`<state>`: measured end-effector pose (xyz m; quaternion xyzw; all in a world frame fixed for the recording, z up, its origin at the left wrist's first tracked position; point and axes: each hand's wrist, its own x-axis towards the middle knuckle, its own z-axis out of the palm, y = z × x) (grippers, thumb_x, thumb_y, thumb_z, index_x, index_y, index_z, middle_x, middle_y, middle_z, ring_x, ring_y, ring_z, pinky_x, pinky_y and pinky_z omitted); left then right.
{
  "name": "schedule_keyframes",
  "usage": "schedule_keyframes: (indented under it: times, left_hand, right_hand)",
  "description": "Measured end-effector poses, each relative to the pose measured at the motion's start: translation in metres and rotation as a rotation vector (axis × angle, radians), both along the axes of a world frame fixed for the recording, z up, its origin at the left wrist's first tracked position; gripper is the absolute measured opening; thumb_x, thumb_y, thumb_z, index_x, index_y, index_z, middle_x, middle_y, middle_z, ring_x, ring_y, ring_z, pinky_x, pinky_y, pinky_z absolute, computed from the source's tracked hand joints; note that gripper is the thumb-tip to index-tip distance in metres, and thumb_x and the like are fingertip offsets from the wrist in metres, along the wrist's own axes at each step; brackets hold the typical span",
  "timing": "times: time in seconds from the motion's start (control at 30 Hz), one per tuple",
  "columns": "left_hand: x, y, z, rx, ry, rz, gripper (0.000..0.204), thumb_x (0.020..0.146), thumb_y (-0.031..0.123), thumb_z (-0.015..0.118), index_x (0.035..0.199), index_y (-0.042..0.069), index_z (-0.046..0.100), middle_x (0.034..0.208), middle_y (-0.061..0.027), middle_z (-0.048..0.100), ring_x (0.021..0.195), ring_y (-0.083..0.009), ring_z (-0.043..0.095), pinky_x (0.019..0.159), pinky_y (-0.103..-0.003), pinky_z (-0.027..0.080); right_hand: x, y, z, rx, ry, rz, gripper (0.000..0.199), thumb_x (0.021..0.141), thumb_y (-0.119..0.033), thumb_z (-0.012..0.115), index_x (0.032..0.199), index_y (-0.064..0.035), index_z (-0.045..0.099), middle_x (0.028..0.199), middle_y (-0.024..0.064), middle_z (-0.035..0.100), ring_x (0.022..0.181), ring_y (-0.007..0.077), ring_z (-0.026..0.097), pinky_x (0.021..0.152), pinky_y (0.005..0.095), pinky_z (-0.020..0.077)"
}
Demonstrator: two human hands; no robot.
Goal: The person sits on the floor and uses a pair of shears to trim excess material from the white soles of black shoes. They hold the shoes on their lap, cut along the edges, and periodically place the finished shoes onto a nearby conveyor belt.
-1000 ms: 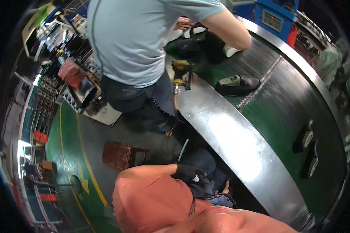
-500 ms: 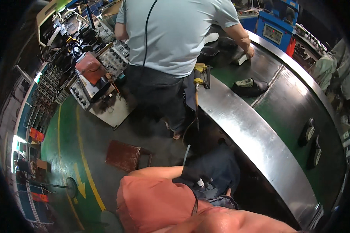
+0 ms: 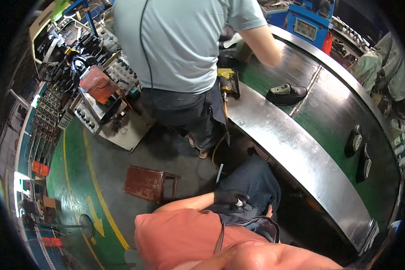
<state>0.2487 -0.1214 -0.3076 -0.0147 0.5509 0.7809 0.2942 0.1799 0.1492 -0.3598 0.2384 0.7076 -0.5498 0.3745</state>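
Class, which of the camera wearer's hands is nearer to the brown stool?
Left. The gloved left hand is right of the brown stool, with a gap between them; the right hand, mostly hidden, appears farther right.

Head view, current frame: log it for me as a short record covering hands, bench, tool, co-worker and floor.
Left hand: black-gloved left hand over dark fabric trousers, small white piece at its fingers; grip unclear
Right hand: cannot be made out clearly
Bench: long dark-green bench with curved silver metal edge
Shoes: one black shoe with pale insole; two more dark shoes farther right
Tool: yellow-and-black hosed tool at the metal edge
Co-worker: person in light-blue shirt, back turned
Floor: red-brown rectangular stool; yellow arrow
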Motion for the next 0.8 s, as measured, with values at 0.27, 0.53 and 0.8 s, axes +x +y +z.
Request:
schedule_keyframes:
  times: [0.27,0.53,0.8]
  left_hand:
    - [-0.177,-0.033,0.111,-0.396,0.530,0.203,0.046,0.082,0.015,0.069,0.122,0.000,0.051,0.104,-0.0075,0.062,0.094,-0.0161,0.057,0.087,-0.032,0.046]
    - [-0.425,-0.122,0.110,-1.778,1.048,0.752,0.070,0.072,0.034,0.074,0.125,0.000,0.045,0.116,-0.0198,0.056,0.104,-0.0296,0.056,0.089,-0.038,0.046]
    - [-0.510,-0.173,0.077,-1.031,0.283,0.861,0.048,0.075,0.035,0.071,0.110,0.004,0.062,0.096,-0.0169,0.066,0.087,-0.0252,0.065,0.075,-0.036,0.051]
  right_hand:
    - [-0.021,-0.009,0.011,0.104,-0.080,-0.166,0.060,0.094,-0.052,0.036,0.101,0.0025,0.061,0.062,0.0118,0.060,0.050,0.0192,0.060,0.044,0.0329,0.0450]
    - [-0.089,-0.015,0.087,0.312,0.062,0.277,0.074,0.093,-0.057,0.030,0.083,0.0090,0.062,0.056,0.0176,0.060,0.049,0.0242,0.061,0.049,0.0349,0.0482]
    - [-0.101,0.016,-0.006,0.283,0.020,0.387,0.066,0.091,-0.059,0.034,0.105,-0.0012,0.062,0.080,0.0120,0.066,0.074,0.0204,0.064,0.059,0.0276,0.0481]
